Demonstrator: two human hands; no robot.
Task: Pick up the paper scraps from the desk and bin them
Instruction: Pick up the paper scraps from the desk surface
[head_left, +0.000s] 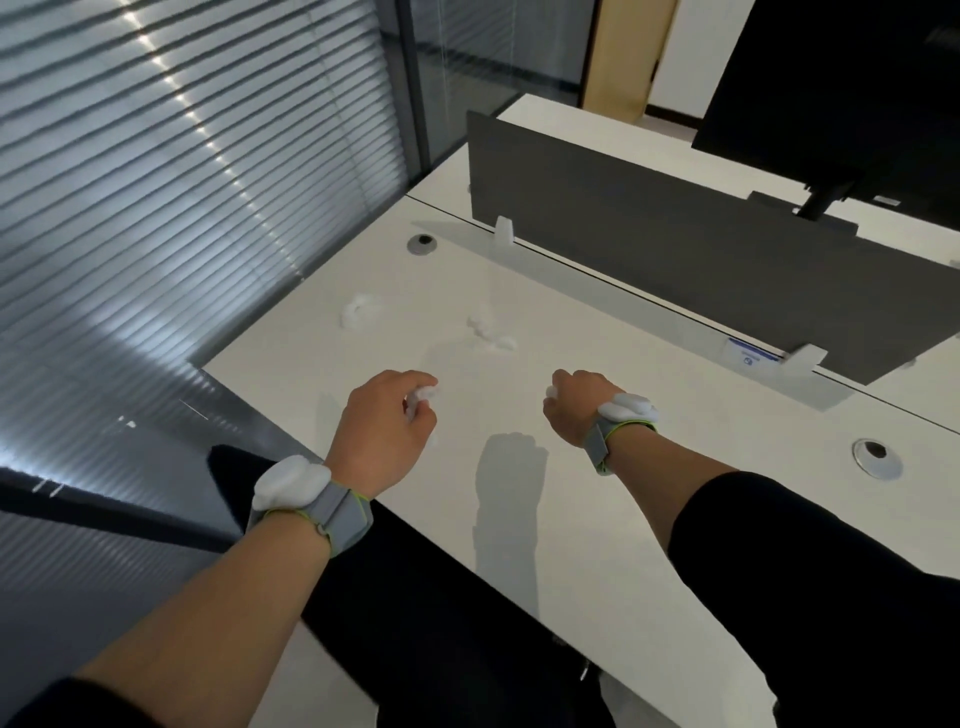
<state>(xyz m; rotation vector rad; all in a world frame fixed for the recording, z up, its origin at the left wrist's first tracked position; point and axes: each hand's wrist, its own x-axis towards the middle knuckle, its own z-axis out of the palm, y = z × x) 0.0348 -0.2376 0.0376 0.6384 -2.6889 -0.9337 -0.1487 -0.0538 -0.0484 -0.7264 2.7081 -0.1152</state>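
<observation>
My left hand (387, 423) hovers over the white desk (571, 509), its fingers closed on a crumpled white paper scrap (422, 397). My right hand (574, 405) is fisted a little to the right, and a bit of white paper (550, 391) shows at its fingertips. Two more white scraps lie farther back on the desk: one (358, 310) at the left, another (489, 332) nearer the middle. No bin is in view.
A dark grey divider panel (701, 260) stands along the desk's far edge, with a black monitor (841, 88) behind it. Cable grommets sit at the back left (422, 243) and right (877, 457). Window blinds (156, 208) border the left side.
</observation>
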